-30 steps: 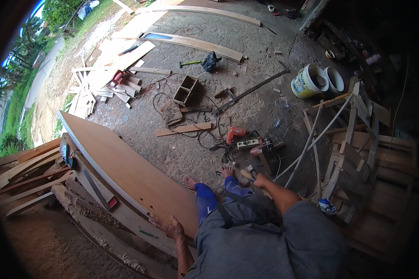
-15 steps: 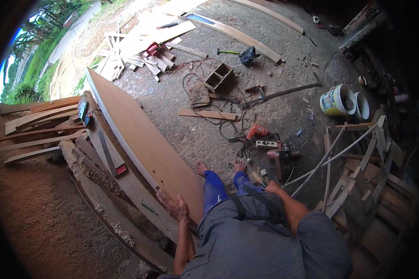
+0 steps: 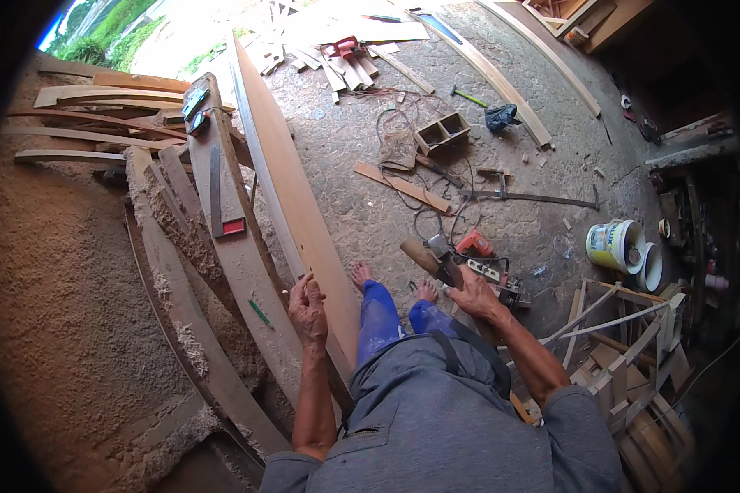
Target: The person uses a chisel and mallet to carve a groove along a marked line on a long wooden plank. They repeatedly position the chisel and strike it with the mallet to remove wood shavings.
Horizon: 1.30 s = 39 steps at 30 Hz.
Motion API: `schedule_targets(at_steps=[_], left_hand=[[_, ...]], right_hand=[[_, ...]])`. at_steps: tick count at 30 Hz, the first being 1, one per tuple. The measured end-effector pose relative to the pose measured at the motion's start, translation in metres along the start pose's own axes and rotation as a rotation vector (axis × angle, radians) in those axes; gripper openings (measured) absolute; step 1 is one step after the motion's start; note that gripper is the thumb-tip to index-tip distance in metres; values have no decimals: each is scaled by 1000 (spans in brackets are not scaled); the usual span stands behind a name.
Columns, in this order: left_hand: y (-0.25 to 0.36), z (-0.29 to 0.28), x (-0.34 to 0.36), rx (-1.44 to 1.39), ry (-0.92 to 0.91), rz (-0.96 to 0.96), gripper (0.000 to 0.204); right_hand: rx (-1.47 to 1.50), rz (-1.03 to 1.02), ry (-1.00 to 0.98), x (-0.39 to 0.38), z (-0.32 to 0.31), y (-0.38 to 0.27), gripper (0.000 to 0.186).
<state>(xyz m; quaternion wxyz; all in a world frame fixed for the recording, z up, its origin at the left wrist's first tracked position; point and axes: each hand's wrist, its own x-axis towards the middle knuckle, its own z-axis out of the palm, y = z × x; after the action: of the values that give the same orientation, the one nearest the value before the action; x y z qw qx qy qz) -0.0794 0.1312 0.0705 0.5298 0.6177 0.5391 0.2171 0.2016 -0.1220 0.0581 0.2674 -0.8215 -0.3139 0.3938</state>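
Note:
My left hand [image 3: 307, 311] is raised over the near end of a long, smooth wooden panel [image 3: 292, 181]. Its fingers are bent together, with something small and pale at the tips that I cannot make out. My right hand [image 3: 474, 296] grips a tool with a thick wooden end [image 3: 419, 255] and a grey metal part, held in front of my right leg; its exact kind is unclear. Beside the panel runs a thick plank [image 3: 242, 287] bearing a try square [image 3: 233, 227] with a red-marked stock and a green pencil-like stick [image 3: 259, 312].
Over the floor lie a red power drill [image 3: 474, 244], a white power strip [image 3: 483, 269], a divided wooden box [image 3: 442, 133], a long bar clamp [image 3: 534, 197] and cables. White buckets [image 3: 612, 246] stand right, above a wooden frame [image 3: 625, 353]. Curved timbers [image 3: 99, 99] are stacked left.
My left hand has lifted off the panel, its fingers now drawn together. My right hand has brought the tool up and forward from beside my leg. The view has shifted left.

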Motion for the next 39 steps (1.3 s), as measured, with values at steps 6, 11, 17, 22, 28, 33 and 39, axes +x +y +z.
schedule_targets(at_steps=[6, 11, 17, 22, 28, 33, 39], left_hand=[[96, 53, 15, -503, -289, 57, 63], [150, 28, 33, -715, -144, 219, 52], [189, -29, 54, -1023, -115, 541, 30], [180, -54, 85, -547, 43, 441, 16], [153, -50, 101, -255, 27, 536, 18], [145, -46, 108, -239, 76, 574, 18], [143, -44, 110, -233, 75, 569, 18]], right_hand=[[192, -382, 20, 20, 2, -139, 46], [279, -496, 49, 25, 17, -219, 48], [232, -528, -32, 28, 9, -228, 50], [401, -256, -156, 10, -6, -214, 40], [240, -199, -145, 3, -6, -175, 36], [265, -107, -168, -2, -6, -178, 34], [232, -98, -178, 2, -5, -173, 36]])
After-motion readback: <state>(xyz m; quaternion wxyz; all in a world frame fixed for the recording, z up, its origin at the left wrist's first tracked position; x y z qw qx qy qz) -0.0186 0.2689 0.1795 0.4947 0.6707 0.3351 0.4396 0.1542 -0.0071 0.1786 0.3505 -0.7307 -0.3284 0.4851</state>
